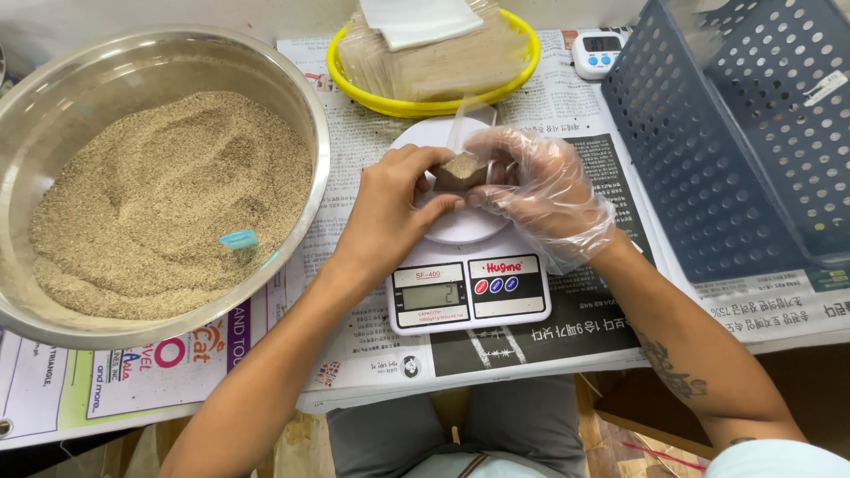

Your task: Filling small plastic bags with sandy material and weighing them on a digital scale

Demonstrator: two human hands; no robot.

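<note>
Both your hands pinch one small clear bag (pixel 460 168) of tan grain above the white kitchen scale (pixel 467 283).
Your bare left hand (pixel 394 208) and gloved right hand (pixel 544 190) close fingertips on its sides; the steel bowl (pixel 53 97) of grain sits left.

Small clear pouch (pixel 460 168) above the scale; grey scale screen (pixel 431 296); white timer's screen (pixel 601 43) far behind

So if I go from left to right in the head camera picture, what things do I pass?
Metal bowl of grain → blue scoop → left hand → small pouch → gloved right hand → blue basket.
</note>
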